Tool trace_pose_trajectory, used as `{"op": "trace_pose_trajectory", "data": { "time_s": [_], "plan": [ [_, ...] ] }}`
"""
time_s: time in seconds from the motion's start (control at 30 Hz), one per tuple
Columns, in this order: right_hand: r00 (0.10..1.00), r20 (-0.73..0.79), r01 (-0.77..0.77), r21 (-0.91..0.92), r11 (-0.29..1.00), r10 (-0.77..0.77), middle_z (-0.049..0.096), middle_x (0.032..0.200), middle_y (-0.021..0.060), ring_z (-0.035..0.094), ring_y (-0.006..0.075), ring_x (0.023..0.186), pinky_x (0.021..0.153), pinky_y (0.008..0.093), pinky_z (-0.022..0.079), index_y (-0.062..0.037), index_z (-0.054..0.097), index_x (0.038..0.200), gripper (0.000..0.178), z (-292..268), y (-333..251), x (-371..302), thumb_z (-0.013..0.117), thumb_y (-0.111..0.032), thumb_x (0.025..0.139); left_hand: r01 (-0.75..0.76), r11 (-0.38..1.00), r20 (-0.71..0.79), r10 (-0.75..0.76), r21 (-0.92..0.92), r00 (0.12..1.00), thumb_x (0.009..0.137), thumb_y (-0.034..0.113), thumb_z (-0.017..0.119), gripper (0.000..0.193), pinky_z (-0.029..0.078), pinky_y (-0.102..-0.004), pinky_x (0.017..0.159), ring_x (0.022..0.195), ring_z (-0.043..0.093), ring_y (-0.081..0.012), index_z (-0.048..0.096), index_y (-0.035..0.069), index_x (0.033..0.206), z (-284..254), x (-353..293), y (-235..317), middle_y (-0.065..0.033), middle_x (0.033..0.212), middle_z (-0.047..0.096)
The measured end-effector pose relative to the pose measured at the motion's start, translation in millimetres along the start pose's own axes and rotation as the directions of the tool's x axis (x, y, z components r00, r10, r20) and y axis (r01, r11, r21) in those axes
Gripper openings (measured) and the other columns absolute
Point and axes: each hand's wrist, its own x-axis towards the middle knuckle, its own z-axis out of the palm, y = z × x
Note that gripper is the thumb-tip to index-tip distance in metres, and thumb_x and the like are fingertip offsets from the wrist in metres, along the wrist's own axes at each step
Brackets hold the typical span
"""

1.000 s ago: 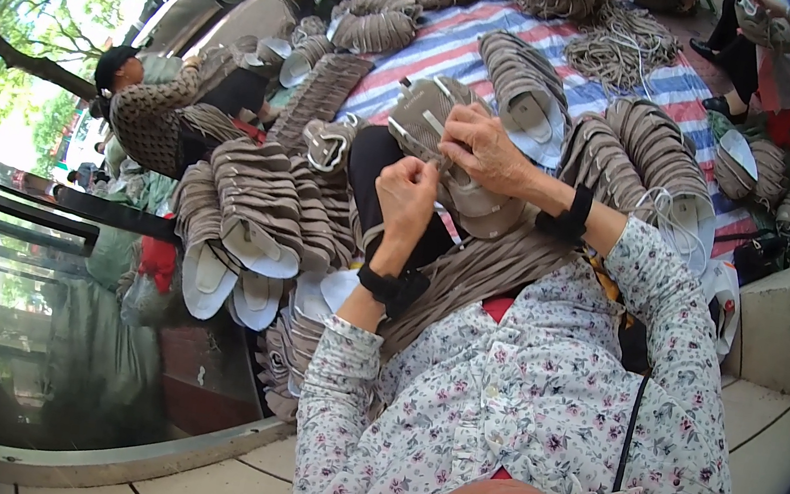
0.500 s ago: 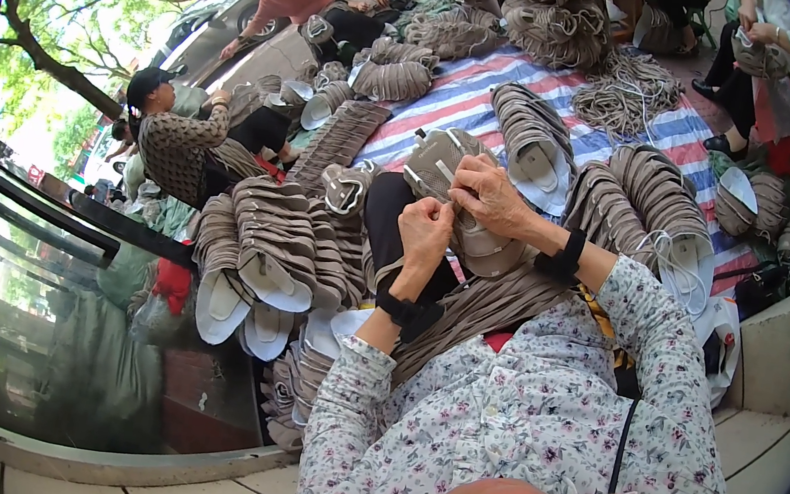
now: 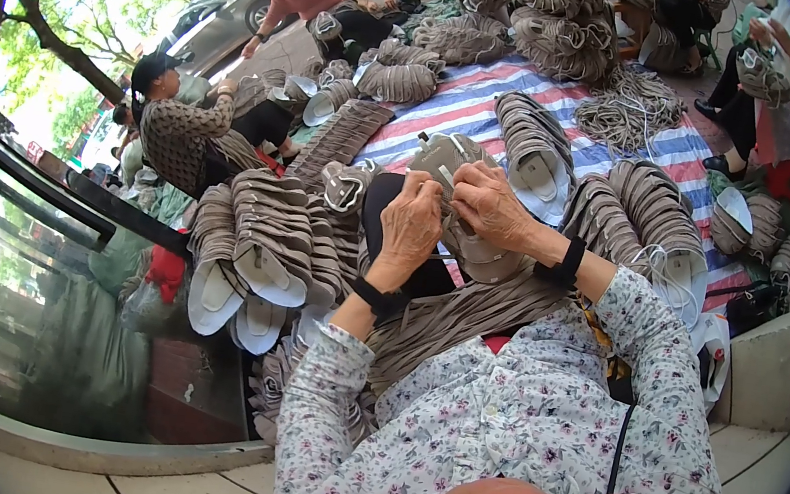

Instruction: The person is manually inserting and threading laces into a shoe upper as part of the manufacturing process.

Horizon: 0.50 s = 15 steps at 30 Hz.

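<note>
A taupe shoe upper (image 3: 489,262) with pale trim rests on my lap, its middle partly hidden by my hands. My right hand (image 3: 497,207) lies over it, fingertips closed on its lacing edge. Close beside it, my left hand (image 3: 411,221) is closed in a pinch at the upper's left side. A thin shoelace (image 3: 441,257) shows between that hand and the shoe; the fingertips' exact hold is hidden. Across my lap below the upper spreads a thick bundle of taupe laces (image 3: 467,310). Both wrists wear black bands.
Nested rows of shoe uppers stand left (image 3: 266,229) and right (image 3: 637,215) of me. Beyond lies a striped sheet (image 3: 477,92) with a heap of laces (image 3: 631,109). Other people sit around it. A glass panel (image 3: 90,336) is at left, a tiled ledge (image 3: 771,371) at right.
My left hand has moved up and slightly left, turning its back toward me, and is now level with my right hand. The right hand stays on the shoe upper.
</note>
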Motion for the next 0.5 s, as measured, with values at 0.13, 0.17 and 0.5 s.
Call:
{"op": "trace_pose_trajectory", "data": {
  "time_s": [0.13,0.17,0.5],
  "plan": [
    [0.977,0.069,0.206,-0.098,0.974,-0.2,0.055,0.097,0.0079,0.053,0.0245,0.097,0.086,0.0395,0.039,-0.0029,0.061,0.086,0.01,5.9,6.7,3.0,0.063,-0.012,0.086,-0.13,0.991,0.156,0.13,-0.008,0.979,0.09,0.006,0.055,0.006,0.049,-0.0435,0.06,0.073,0.061,-0.0361,0.052,0.004,0.094,1.9,2.8,-10.0,-0.0126,0.096,0.054],
    [0.977,0.077,0.205,-0.099,0.974,-0.197,0.055,0.097,0.0079,0.053,0.0245,0.097,0.086,0.0395,0.039,-0.0029,0.061,0.086,0.01,6.6,7.7,2.8,0.063,-0.012,0.086,-0.132,0.991,0.209,0.127,0.008,0.97,0.09,0.006,0.055,0.006,0.048,-0.043,0.06,0.073,0.061,-0.0363,0.051,0.005,0.094,2.0,2.4,-11.2,-0.0128,0.096,0.053],
    [0.978,0.209,-0.03,0.081,0.996,0.013,0.058,0.079,0.0092,0.059,0.0298,0.085,0.075,0.0396,0.046,-0.0044,0.066,0.086,0.005,6.1,26.3,12.9,0.066,-0.007,0.082,0.214,0.876,0.503,0.038,-0.432,0.863,0.082,0.024,0.078,0.025,0.04,-0.0235,0.059,0.067,0.045,-0.0074,0.072,0.002,0.092,-5.3,6.5,-44.3,0.002,0.083,0.049]
  ]
}}
